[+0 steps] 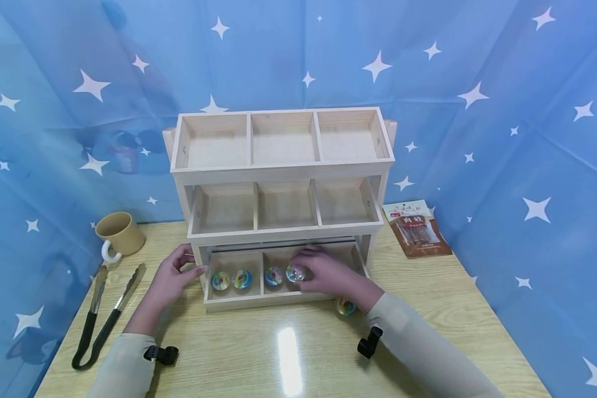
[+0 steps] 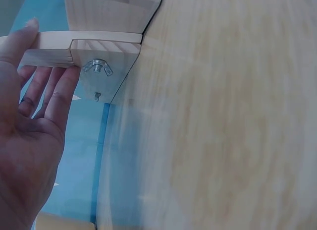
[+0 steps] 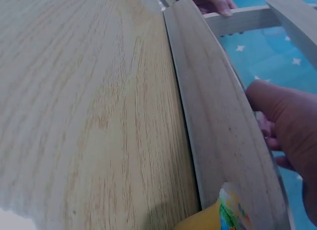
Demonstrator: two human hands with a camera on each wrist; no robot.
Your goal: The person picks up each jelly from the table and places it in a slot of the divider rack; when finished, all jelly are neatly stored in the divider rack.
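Blue star-printed fabric (image 1: 328, 72) walls the pale wood-grain tabletop (image 1: 229, 354). Remotely I see left hand (image 1: 171, 277) fingers gripping three-tier pale-wood rack (image 1: 283, 173), right hand (image 1: 328, 272) pinching small round shiny-lidded cup (image 1: 296, 273).

R hand (image 1: 320, 272) is holding a jelly cup (image 1: 295, 273) in mid compt. (image 1: 278, 258), btm tier (image 1: 258, 301), 3-tier wooden rack (image 1: 283, 173); L hand (image 1: 171, 276) is gripping rack's L side. Two cups (image 1: 241, 279) are sitting in L compt. (image 1: 236, 261), third cup (image 1: 273, 276) in mid, fourth cup (image 1: 345, 307) on table (image 1: 229, 348) in front.

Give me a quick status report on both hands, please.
Left hand gripping the left side of the wooden rack. Right hand pinching a small cup at the bottom tier's middle compartment. Another cup on the table by the right wrist.
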